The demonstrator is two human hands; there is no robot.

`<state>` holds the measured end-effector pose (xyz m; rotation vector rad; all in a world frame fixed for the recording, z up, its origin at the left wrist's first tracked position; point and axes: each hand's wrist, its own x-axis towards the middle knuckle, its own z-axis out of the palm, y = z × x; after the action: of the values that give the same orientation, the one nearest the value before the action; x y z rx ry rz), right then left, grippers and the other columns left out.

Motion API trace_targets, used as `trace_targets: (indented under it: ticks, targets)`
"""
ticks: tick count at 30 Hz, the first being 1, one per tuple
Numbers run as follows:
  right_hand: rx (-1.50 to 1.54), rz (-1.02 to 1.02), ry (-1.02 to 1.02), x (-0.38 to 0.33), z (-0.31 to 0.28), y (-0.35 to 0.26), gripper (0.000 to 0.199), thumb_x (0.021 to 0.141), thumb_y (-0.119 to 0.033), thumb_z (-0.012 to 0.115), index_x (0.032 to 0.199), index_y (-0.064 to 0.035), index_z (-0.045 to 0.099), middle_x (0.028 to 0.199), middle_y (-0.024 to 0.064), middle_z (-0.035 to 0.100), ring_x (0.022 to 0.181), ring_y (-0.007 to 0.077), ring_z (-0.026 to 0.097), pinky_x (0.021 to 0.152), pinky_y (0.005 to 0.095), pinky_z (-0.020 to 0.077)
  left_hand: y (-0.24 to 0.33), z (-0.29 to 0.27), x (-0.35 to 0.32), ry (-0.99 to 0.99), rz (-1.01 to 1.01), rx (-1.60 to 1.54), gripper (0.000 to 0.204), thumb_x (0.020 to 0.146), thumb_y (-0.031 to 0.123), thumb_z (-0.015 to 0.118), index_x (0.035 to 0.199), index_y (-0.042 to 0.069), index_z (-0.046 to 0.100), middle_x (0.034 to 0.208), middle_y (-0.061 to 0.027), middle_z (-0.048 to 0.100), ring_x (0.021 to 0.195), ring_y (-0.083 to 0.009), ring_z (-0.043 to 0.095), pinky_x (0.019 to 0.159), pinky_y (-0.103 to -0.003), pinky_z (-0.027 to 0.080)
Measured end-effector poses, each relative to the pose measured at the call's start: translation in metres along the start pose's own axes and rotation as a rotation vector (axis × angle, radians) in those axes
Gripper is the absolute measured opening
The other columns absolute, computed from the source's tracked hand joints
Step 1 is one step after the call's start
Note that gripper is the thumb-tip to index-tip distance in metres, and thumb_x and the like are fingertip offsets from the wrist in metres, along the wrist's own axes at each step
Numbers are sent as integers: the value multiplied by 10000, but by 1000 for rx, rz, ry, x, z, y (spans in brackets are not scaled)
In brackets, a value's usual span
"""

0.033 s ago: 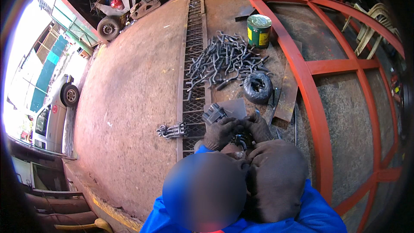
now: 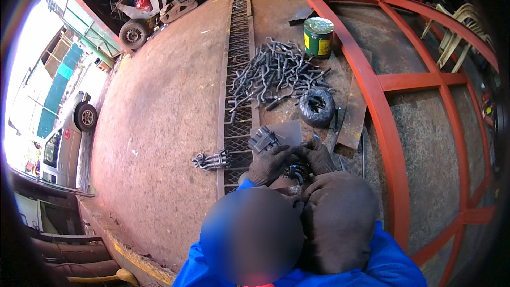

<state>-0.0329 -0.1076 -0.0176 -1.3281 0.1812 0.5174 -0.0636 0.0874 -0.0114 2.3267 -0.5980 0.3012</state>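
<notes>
My left hand [image 2: 267,165], in a dark knitted glove, is closed around a bundle of bent dark metal rods [image 2: 263,139]. The rod ends stick out beyond its fingers, above a flat grey plate [image 2: 288,132]. My right hand [image 2: 319,158], gloved too, has its fingers bent in against the same bundle, close to the left fingertips; exactly what they pinch is hidden. A second bundle of rods [image 2: 210,161] lies left of my hands, at the edge of the floor grate [image 2: 238,146]. Further off, many loose bent rods [image 2: 273,72] are heaped up.
Beside the heap sit a black plastic-wrapped coil [image 2: 317,108] and a green and yellow can [image 2: 319,37]. A red steel frame [image 2: 382,117] runs along the right, next to a flat metal strip [image 2: 353,119]. A loose wheel [image 2: 134,34] and a parked vehicle [image 2: 62,146] are at left.
</notes>
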Motion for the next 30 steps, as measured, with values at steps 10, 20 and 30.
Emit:
trace_targets:
  ticks: [10,20,30]
  targets:
    - [-90,-29,69,11,-4,16,175,879,-129,713,986,-6,651,896,90,690,808,173,662,737,307,546,20,-31,-3,-245,-27,267,318,829,72,637,1139,139,656,1078,-129,663,896,-315,684,716,-433,563]
    - [-105,17,105,26,-15,27,222,875,-156,717,1019,0,653,883,95,704,745,159,654,647,308,528,26,-55,3,-76,-307,-122,440,818,235,744,1218,102,617,1174,-128,639,879,-310,685,728,-407,561]
    - [-14,97,101,18,-10,13,207,877,-144,701,1028,-6,664,930,96,700,805,177,664,716,313,538,11,-20,11,-377,-413,-118,994,654,314,889,1476,86,378,1244,-177,613,1153,-320,600,962,-409,489]
